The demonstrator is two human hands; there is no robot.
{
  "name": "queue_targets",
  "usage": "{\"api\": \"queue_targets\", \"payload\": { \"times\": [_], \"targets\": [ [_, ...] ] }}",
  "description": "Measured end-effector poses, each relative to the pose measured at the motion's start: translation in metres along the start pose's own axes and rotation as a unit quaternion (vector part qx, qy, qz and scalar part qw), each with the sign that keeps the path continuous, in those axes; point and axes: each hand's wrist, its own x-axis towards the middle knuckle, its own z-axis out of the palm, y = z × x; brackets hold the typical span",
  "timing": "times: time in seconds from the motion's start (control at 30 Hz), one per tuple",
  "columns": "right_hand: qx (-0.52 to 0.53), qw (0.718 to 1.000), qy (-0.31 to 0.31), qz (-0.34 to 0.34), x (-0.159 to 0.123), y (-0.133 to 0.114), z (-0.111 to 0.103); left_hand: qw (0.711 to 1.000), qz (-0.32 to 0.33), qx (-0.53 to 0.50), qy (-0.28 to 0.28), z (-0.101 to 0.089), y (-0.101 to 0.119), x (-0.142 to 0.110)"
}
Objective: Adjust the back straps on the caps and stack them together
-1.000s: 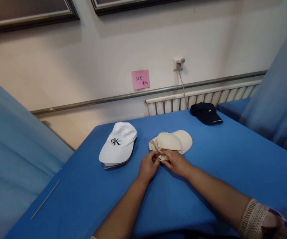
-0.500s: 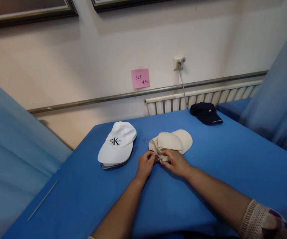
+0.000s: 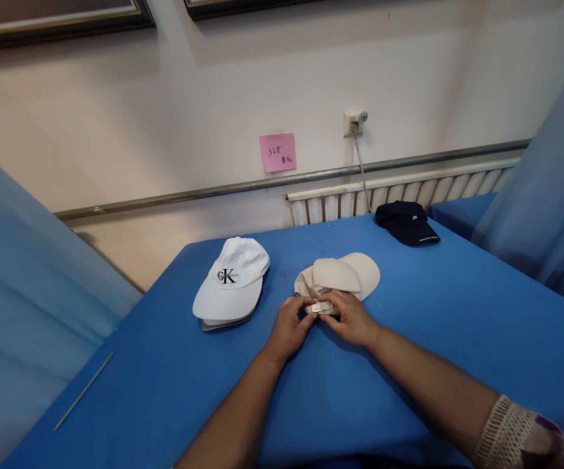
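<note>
A beige baseball cap (image 3: 338,275) lies in front of me on the blue-covered table (image 3: 340,397), its brim pointing right and away. My left hand (image 3: 289,327) pinches the left part of the cap's back strap (image 3: 320,308) between thumb and fingers. On the strap's other side, my right hand (image 3: 352,318) grips it the same way. A small metallic-looking buckle shows between my fingertips. Left of the hands, a white cap (image 3: 233,279) with black "CK" lettering rests on top of at least one other cap. A dark navy cap (image 3: 406,223) sits at the far right.
A thin grey rod (image 3: 84,391) lies near the table's left edge. Behind the table are a radiator (image 3: 399,189), a metal rail (image 3: 204,193) and a wall socket (image 3: 354,124) with a cord. Blue curtains (image 3: 32,286) hang on both sides. A pink note (image 3: 277,152) is on the wall.
The strap, bunched and partly covered before, is now held flatter with its buckle showing between my fingertips. My left hand has shifted slightly right. The other caps stay in place.
</note>
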Motion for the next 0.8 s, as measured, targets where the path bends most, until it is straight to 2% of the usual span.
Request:
{"api": "queue_targets", "payload": {
  "times": [0.13, 0.27, 0.37, 0.5, 0.67, 0.8],
  "targets": [
    [0.0, 1.0, -0.026, -0.008, 0.001, 0.001, -0.001, 0.995, -0.021, -0.094, -0.012, 0.002, -0.001, -0.001],
    [0.003, 0.999, 0.006, 0.042, -0.001, 0.004, 0.004, 0.986, -0.035, -0.162, -0.018, 0.002, -0.001, -0.001],
    [0.0, 0.997, 0.015, 0.074, -0.003, 0.005, 0.008, 0.992, -0.015, -0.127, -0.019, 0.002, 0.005, 0.0],
    [-0.001, 0.999, -0.025, 0.028, -0.002, 0.002, 0.007, 0.994, 0.049, -0.09, -0.039, 0.003, 0.014, 0.001],
    [0.02, 0.998, -0.052, 0.031, -0.001, -0.003, 0.006, 0.992, 0.029, -0.125, -0.013, 0.007, 0.015, 0.003],
    [0.025, 0.998, -0.054, 0.033, -0.002, -0.002, 0.008, 0.994, 0.051, -0.083, -0.041, 0.005, 0.017, 0.002]
  ]
}}
